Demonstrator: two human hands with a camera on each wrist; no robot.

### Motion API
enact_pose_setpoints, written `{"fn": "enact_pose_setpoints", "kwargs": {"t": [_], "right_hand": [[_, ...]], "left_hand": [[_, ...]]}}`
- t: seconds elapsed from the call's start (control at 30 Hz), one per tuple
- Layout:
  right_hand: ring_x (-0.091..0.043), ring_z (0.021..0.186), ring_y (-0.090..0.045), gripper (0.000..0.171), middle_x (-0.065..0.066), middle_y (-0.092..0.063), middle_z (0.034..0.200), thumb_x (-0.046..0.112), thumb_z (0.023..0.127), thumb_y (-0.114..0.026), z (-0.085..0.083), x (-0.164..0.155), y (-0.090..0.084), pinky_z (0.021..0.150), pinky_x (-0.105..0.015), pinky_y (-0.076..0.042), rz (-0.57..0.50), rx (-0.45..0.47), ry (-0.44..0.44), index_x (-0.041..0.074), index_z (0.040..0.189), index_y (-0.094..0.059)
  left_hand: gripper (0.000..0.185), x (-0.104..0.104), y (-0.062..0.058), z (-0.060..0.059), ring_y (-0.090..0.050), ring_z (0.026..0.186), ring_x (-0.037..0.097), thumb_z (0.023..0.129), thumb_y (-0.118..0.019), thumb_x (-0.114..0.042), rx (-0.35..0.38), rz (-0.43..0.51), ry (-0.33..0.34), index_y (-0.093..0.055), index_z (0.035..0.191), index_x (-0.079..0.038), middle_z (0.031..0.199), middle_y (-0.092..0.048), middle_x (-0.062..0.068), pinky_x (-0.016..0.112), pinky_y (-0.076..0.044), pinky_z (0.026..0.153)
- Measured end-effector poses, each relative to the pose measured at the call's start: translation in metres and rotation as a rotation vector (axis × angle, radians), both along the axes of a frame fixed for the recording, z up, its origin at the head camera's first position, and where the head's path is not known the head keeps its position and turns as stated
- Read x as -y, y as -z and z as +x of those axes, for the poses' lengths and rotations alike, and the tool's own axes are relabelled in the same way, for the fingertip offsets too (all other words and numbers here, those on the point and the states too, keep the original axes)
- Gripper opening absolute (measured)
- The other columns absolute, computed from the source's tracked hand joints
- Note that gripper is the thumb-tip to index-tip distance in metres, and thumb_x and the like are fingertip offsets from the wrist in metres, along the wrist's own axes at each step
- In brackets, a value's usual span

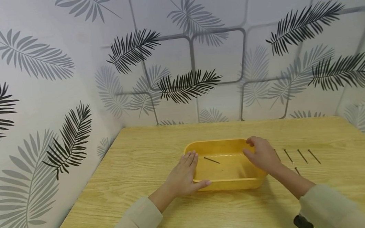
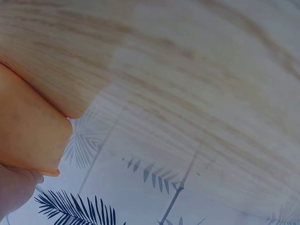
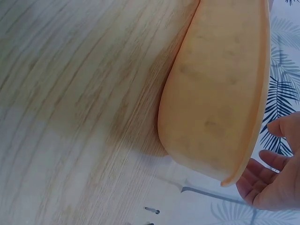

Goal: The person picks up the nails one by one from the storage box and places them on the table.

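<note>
A yellow plastic tray [image 1: 232,184] sits on the wooden table, with one dark nail [image 1: 211,160] lying inside it. My left hand [image 1: 184,174] rests on the tray's left end, its straight fingers over the rim and its thumb along the front edge. At the right end, my right hand [image 1: 260,154] hovers over the rim with thumb and fingers apart and loosely bent. Nothing shows between them. The right wrist view has the tray's outer wall [image 3: 211,103] beside that hand [image 3: 276,168]; whether the fingertips touch it I cannot tell.
Several more dark nails [image 1: 302,156] lie on the table [image 1: 135,151] to the right of the tray, one of them partly hidden by the right hand. A wall with a leaf pattern [image 1: 179,59] stands behind the table. Something black [image 1: 303,222] is near the right sleeve.
</note>
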State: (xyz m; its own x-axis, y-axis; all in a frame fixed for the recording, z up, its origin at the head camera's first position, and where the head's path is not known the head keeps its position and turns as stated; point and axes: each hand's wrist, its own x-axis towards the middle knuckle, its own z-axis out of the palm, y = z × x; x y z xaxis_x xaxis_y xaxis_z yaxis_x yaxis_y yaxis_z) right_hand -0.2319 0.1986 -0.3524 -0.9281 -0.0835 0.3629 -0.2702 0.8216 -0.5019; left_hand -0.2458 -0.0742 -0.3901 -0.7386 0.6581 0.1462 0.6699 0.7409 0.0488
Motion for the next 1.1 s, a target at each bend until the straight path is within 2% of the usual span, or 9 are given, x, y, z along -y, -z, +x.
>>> {"fn": "enact_pose_setpoints", "kwargs": {"t": [0.23, 0.7, 1.1], "right_hand": [[-0.044, 0.094, -0.057, 0.031, -0.032, -0.060, 0.101, 0.007, 0.085, -0.061, -0.005, 0.007, 0.004, 0.078, -0.052, -0.049, -0.019, -0.006, -0.032, -0.015, 0.106, -0.057], [-0.042, 0.097, -0.057, 0.031, -0.030, -0.060, 0.105, 0.009, 0.087, -0.060, -0.016, 0.019, 0.012, 0.080, -0.051, -0.049, -0.029, 0.046, -0.062, -0.014, 0.108, -0.057], [-0.038, 0.092, -0.060, 0.029, -0.026, -0.064, 0.100, 0.011, 0.085, -0.062, -0.023, 0.025, 0.015, 0.079, -0.048, -0.050, 0.028, 0.086, -0.035, -0.011, 0.104, -0.060]], "left_hand": [[0.111, 0.001, 0.000, 0.000, -0.020, 0.142, 0.032, 0.078, -0.003, -0.081, -0.003, -0.005, -0.002, -0.021, 0.145, 0.006, 0.152, -0.021, 0.022, 0.041, -0.019, 0.116], [0.110, 0.000, 0.001, -0.001, -0.021, 0.142, 0.032, 0.079, -0.005, -0.080, -0.010, -0.004, 0.000, -0.023, 0.144, 0.006, 0.151, -0.022, 0.022, 0.040, -0.021, 0.116], [0.109, 0.000, 0.002, -0.001, -0.019, 0.142, 0.032, 0.080, -0.008, -0.080, -0.003, 0.000, -0.007, -0.022, 0.144, 0.006, 0.152, -0.022, 0.022, 0.040, -0.020, 0.116]]}}
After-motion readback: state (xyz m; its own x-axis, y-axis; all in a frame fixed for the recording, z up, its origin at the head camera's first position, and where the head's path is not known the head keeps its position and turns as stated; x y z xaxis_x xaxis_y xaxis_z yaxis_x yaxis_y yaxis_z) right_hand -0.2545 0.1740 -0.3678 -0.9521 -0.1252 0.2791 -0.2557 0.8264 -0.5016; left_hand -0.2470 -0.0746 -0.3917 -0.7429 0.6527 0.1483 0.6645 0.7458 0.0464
